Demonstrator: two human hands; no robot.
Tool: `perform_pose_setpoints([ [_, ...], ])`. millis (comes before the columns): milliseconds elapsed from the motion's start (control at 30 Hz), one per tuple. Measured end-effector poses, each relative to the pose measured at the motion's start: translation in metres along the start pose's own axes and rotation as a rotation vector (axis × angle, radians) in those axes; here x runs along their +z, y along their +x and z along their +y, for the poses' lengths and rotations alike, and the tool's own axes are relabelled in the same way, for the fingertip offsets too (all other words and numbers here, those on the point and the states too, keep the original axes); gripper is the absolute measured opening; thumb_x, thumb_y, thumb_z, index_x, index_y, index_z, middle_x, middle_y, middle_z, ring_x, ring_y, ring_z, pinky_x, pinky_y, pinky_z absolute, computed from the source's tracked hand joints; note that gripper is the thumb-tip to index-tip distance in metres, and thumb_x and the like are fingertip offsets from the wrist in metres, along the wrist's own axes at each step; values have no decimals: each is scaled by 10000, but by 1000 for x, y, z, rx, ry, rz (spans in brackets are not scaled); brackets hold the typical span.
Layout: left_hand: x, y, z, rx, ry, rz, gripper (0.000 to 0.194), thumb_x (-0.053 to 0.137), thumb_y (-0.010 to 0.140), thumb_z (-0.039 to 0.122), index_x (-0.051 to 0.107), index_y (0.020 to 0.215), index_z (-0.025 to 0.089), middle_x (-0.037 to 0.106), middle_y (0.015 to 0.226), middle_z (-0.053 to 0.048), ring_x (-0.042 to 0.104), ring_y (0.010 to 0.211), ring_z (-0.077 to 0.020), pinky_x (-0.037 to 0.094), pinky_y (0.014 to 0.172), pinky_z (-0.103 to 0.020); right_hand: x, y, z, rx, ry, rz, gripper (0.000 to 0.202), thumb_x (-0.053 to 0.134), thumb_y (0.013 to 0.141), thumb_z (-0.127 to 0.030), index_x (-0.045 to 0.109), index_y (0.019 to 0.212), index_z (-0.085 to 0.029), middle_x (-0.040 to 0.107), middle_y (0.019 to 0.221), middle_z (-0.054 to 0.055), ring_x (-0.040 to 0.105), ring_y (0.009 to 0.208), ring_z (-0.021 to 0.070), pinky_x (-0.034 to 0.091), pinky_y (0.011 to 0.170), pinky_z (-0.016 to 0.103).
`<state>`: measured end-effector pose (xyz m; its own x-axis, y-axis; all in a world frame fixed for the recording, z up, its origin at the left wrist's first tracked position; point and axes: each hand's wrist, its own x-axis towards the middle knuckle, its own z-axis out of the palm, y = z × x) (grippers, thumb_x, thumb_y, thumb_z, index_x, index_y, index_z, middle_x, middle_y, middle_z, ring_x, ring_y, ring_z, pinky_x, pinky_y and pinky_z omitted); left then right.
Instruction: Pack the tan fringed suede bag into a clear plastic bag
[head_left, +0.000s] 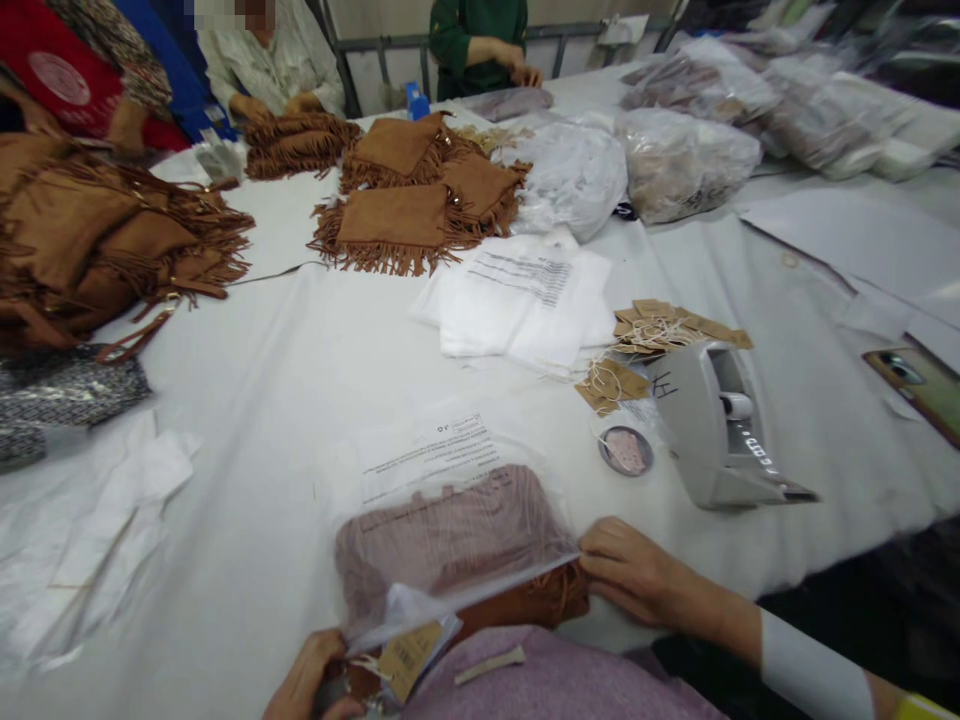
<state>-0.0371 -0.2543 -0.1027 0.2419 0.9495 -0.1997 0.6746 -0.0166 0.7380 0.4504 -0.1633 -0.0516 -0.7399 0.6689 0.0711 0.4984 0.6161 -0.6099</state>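
Note:
A clear printed plastic bag (442,450) lies flat in front of me, its open edge toward my body. A brown bag (517,595) is partly inside it; the covered part looks dull pinkish through the plastic. My right hand (630,570) pinches the bag's right corner beside the brown leather. At the left corner, my left hand (311,675) is closed on the plastic edge, partly cut off by the frame. A tan paper hang tag (409,660) with white string and a clear sleeve sticks out near the left hand.
Fringed brown bags (394,215) lie across the table, with more piled at left (67,240). Stacked plastic bags (525,300), tan tags (660,330), a grey tape dispenser (712,430) and a phone (919,385) lie ahead and right. Co-workers stand at the far edge.

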Motion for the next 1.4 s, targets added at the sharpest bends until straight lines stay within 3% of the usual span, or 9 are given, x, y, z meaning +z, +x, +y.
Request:
perform_pose_setpoints([
  [167, 4, 1, 11, -26, 56, 89, 253, 630, 809, 453, 614, 889, 213, 658, 816, -36, 636, 699, -166, 558, 639, -250, 13, -7, -16, 11, -146, 146, 268, 577, 908, -313, 563, 1127, -159, 605, 975, 117, 539, 900, 260, 462, 828, 437],
  [367, 9, 19, 32, -103, 100, 229, 209, 539, 882, 416, 517, 811, 220, 535, 727, 15, 522, 637, -132, 478, 606, -238, 29, 16, -8, 37, -215, 381, 117, 503, 956, -202, 574, 1033, -151, 576, 804, 65, 525, 713, 202, 437, 657, 337],
  [600, 18, 36, 32, -17, 326, 509, 236, 441, 880, 233, 410, 647, 225, 395, 548, 64, 402, 490, -102, 324, 522, -228, 33, 33, -11, 28, -440, 509, 272, 472, 973, -164, 547, 714, -194, 474, 580, -4, 452, 529, 151, 325, 531, 308],
  [767, 21, 87, 52, -242, 363, 616, 297, 401, 897, 288, 360, 610, 224, 334, 509, 64, 340, 475, -111, 228, 533, -264, 43, 75, -1, 255, -549, 548, 374, 379, 1006, -231, 560, 682, -189, 529, 540, 13, 491, 497, 148, 304, 510, 304],
  [867, 0, 129, 71, -349, 235, 654, 289, 416, 893, 343, 382, 631, 225, 352, 516, 65, 338, 489, -116, 222, 537, -258, 35, 115, 11, 504, -579, 551, 358, 373, 995, -263, 592, 729, -167, 532, 520, 9, 458, 437, 134, 247, 459, 289],
  [933, -17, 139, 79, -341, 132, 692, 296, 456, 872, 376, 373, 632, 224, 374, 533, 69, 369, 510, -111, 273, 552, -237, 27, 126, 16, 478, -592, 561, 354, 351, 991, -248, 613, 771, -156, 558, 549, 12, 481, 446, 133, 255, 454, 278],
  [1100, -7, 93, 73, -370, -17, 757, 302, 540, 807, 481, 470, 667, 222, 439, 600, 66, 447, 572, -119, 359, 611, -234, 34, 88, 9, 143, -597, 609, 397, 329, 1010, -208, 598, 721, -171, 586, 595, 10, 575, 527, 134, 385, 528, 248],
  [1233, 18, 58, 67, -400, -142, 747, 238, 545, 783, 456, 547, 738, 222, 478, 644, 52, 492, 632, -141, 382, 650, -254, 47, 56, -2, 95, -540, 583, 316, 360, 1010, -231, 644, 897, -154, 651, 710, 39, 642, 653, 160, 478, 604, 236],
  [1400, 12, 54, 71, -543, -208, 913, 295, 572, 743, 522, 531, 725, 230, 309, 548, 89, 388, 530, -127, 333, 592, -265, 37, 40, -16, 79, -557, 521, 389, 301, 1019, -200, 650, 847, -181, 638, 708, 6, 616, 558, 107, 463, 504, 197],
])
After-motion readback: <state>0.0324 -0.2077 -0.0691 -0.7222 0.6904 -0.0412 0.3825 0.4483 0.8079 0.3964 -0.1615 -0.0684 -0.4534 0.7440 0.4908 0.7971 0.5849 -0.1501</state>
